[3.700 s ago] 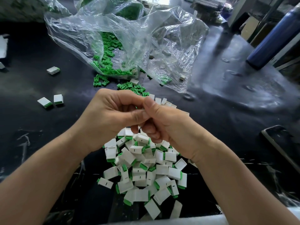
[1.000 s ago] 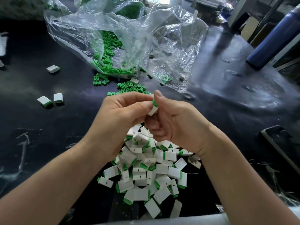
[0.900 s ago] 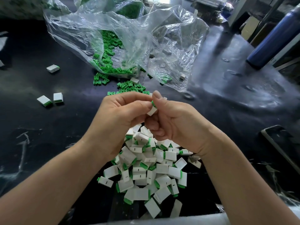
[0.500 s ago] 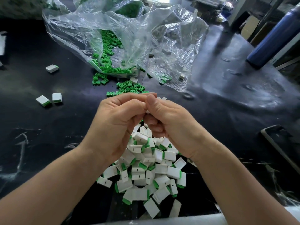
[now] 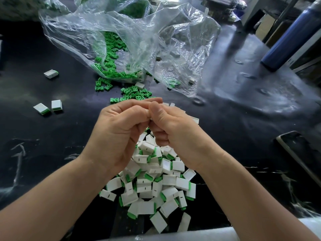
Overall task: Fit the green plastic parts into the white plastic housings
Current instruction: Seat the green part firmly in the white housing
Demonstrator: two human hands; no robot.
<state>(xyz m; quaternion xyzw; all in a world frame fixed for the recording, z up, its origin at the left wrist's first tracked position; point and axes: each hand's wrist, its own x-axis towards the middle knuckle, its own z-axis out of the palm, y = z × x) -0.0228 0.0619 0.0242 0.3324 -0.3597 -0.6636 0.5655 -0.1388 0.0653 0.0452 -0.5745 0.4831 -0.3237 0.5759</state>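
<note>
L hand (image 5: 119,129) & R hand (image 5: 175,129) meet thumb-to-thumb, fingers (image 5: 137,108) curled tight, anything pinched is hidden so can't tell; loose green parts (image 5: 135,93) lie just beyond L knuckles on tabletop (image 5: 52,145), filled white housings (image 5: 152,185) piled under wrists.

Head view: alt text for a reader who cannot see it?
Left hand and right hand press together, fingers curled, above a pile of white housings with green inserts; behind, loose green parts spill from a clear bag.
</note>
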